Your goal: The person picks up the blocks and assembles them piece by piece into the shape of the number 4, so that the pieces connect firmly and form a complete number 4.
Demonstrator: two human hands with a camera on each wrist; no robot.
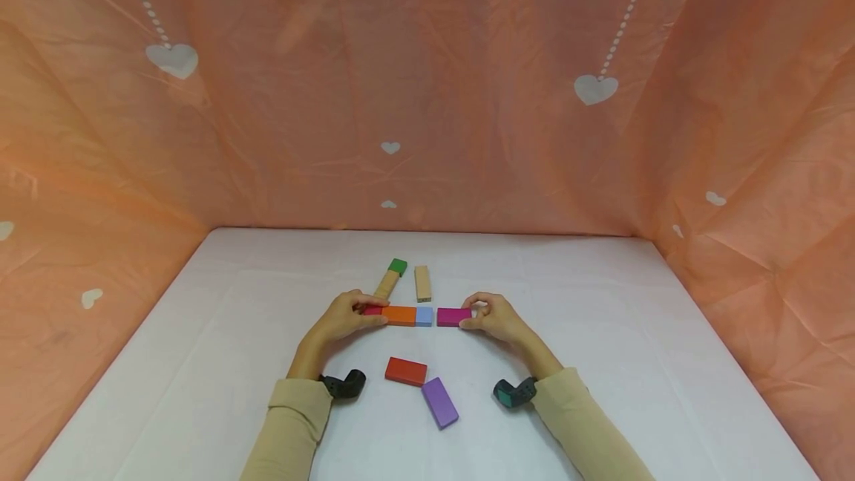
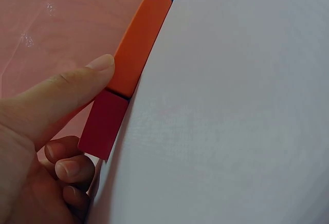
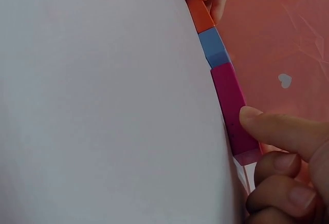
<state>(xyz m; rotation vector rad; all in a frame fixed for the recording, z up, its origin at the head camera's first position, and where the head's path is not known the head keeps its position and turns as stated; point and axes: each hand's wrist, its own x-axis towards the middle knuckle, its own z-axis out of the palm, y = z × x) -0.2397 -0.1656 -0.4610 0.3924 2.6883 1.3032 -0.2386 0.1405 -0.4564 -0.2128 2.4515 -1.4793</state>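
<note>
My left hand (image 1: 347, 315) has its thumb and forefinger on opposite long sides of an orange block (image 1: 399, 316), pinching it near its left end. A short crimson block (image 2: 104, 125) butts against that end, under the same hand. At the orange block's other end sits a short light blue block (image 1: 424, 316), in line with it. On the right, a magenta block (image 1: 451, 317) is pinched at its right end between thumb and forefinger of my right hand (image 1: 496, 317). A narrow gap shows in the head view between the magenta and light blue blocks.
Behind the row lie a natural wood block (image 1: 423, 284) and, slanting, another wood block (image 1: 387, 284) with a green block (image 1: 398, 266) at its far end. Nearer are a red block (image 1: 406, 371) and a purple block (image 1: 440, 403). Orange cloth (image 1: 427, 169) surrounds the white table (image 1: 574, 280).
</note>
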